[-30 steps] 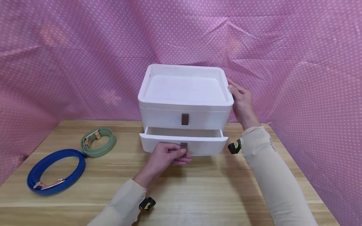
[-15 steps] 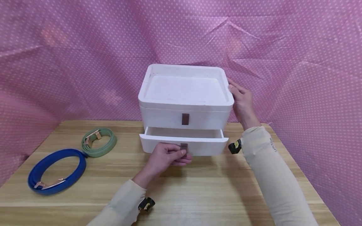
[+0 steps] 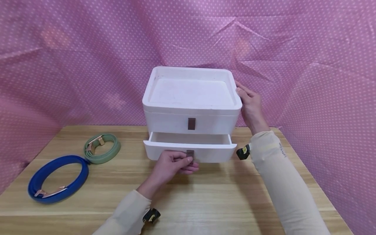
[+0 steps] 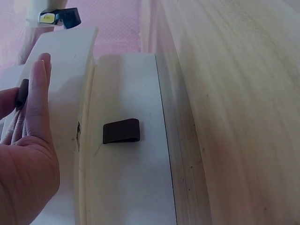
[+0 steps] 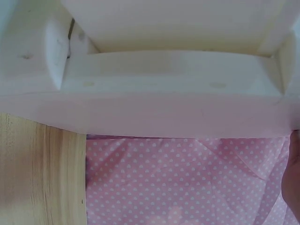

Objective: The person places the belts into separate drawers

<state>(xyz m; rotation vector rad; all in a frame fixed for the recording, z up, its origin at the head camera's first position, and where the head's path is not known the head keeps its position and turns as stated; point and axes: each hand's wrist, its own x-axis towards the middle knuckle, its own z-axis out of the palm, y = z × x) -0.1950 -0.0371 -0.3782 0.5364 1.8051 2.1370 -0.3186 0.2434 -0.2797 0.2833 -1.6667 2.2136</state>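
A white two-drawer storage box (image 3: 192, 109) stands at the back of the wooden table, a shallow tray forming its top. Its lower drawer (image 3: 211, 153) is pulled partly out, and the part of the inside that shows is bare. My left hand (image 3: 173, 164) pinches the brown pull tab (image 3: 190, 155) on that drawer between thumb and fingers. The upper drawer is closed; its own brown tab (image 4: 122, 131) also shows in the left wrist view. Against the box's right side rests my right hand (image 3: 251, 106), fingers extended toward the back and thumb near the tray rim.
To the left on the table (image 3: 211, 202) lie two coiled belts, a green one (image 3: 102, 156) and a blue one (image 3: 58, 194), each with a gold-coloured buckle. Pink dotted cloth (image 3: 111, 65) hangs behind the table and along both sides.
The lower drawer's front and my left hand have come very slightly toward me. My right hand has kept its place on the box's side.
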